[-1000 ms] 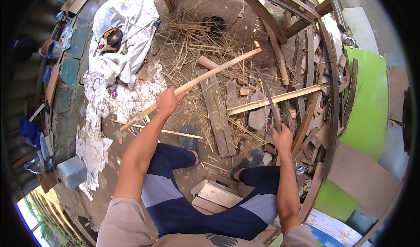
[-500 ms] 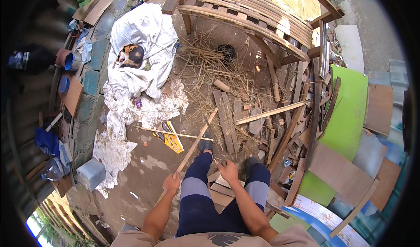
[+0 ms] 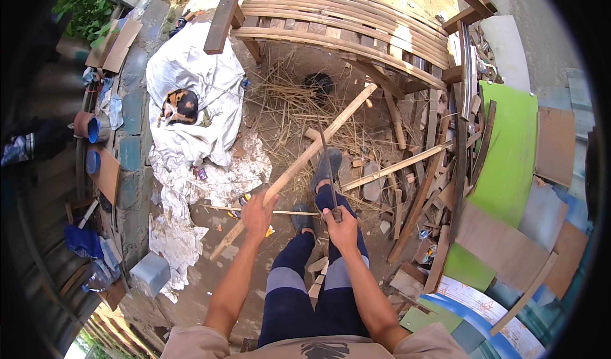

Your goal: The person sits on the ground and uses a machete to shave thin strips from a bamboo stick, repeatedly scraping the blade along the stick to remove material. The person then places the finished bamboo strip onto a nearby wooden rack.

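Observation:
A long pale wooden strip [image 3: 299,160] slants up and to the right ahead of me, raised off the ground. My left hand [image 3: 258,214] is closed around its lower part. In my right hand [image 3: 340,225] is the handle of a machete [image 3: 330,168], a narrow dark blade seen almost edge-on. Its blade points away from me, and its upper part lies close to the strip in the picture; whether they touch I cannot tell. Behind my left hand a yellow-and-black handsaw [image 3: 234,214] on the ground is mostly hidden. A thin stick [image 3: 293,212] lies across there too.
A slatted bamboo bench [image 3: 337,31] stands ahead, with straw [image 3: 286,98] under it. A calico cat [image 3: 181,106] lies curled on a white sheet [image 3: 210,72] at left. Scrap wood [image 3: 439,200] and a green panel [image 3: 509,155] are at right. A block wall [image 3: 130,123] runs along the left.
The strip has swung up and to the right in my left hand. My right hand has risen with the machete toward it. My feet have shifted, and the view has moved slightly.

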A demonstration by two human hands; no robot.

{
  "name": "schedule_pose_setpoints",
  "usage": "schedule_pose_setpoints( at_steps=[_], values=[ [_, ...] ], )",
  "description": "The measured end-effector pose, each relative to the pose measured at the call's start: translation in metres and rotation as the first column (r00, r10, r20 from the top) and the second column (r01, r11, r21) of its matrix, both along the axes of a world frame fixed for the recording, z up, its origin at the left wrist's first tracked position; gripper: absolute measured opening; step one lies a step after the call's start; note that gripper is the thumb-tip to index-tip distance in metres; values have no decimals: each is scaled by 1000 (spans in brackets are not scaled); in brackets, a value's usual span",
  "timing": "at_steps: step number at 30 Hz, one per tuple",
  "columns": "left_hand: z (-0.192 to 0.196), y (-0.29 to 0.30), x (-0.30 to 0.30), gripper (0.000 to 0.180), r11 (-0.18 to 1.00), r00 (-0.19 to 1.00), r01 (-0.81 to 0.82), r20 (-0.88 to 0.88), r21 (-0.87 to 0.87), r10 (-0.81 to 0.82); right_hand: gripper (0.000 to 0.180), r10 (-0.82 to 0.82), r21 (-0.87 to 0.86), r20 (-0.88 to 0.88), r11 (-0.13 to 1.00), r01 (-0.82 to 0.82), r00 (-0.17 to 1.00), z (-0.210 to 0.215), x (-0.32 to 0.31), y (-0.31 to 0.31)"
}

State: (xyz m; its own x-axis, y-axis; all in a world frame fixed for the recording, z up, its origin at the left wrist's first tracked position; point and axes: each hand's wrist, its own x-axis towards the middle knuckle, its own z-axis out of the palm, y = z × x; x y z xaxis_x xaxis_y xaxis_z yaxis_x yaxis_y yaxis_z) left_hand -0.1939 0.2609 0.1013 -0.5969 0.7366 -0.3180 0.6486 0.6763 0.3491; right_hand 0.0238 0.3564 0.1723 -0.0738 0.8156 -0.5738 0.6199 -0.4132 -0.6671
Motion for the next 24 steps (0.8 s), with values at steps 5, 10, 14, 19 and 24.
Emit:
schedule_pose_setpoints(
  at_steps=[5,10,14,19,24],
  values=[
    [14,191,-31,45,958,974,203,-137,202,-178,32,-116,90,77,990,109,990,-48,39,63],
    [7,330,-39,43,873,907,409,-230,266,-354,33,-224,12,185,974,226,957,-69,69,105],
    [-4,413,-42,41,793,834,545,-274,273,-479,33,-258,-38,232,961,274,938,-71,83,131],
    [-23,491,-55,47,656,687,722,-331,220,-646,32,-265,-118,253,946,302,930,-86,87,154],
    [-45,540,-83,48,611,633,773,-286,173,-720,31,-315,-32,177,945,325,932,-92,77,174]
  ],
)
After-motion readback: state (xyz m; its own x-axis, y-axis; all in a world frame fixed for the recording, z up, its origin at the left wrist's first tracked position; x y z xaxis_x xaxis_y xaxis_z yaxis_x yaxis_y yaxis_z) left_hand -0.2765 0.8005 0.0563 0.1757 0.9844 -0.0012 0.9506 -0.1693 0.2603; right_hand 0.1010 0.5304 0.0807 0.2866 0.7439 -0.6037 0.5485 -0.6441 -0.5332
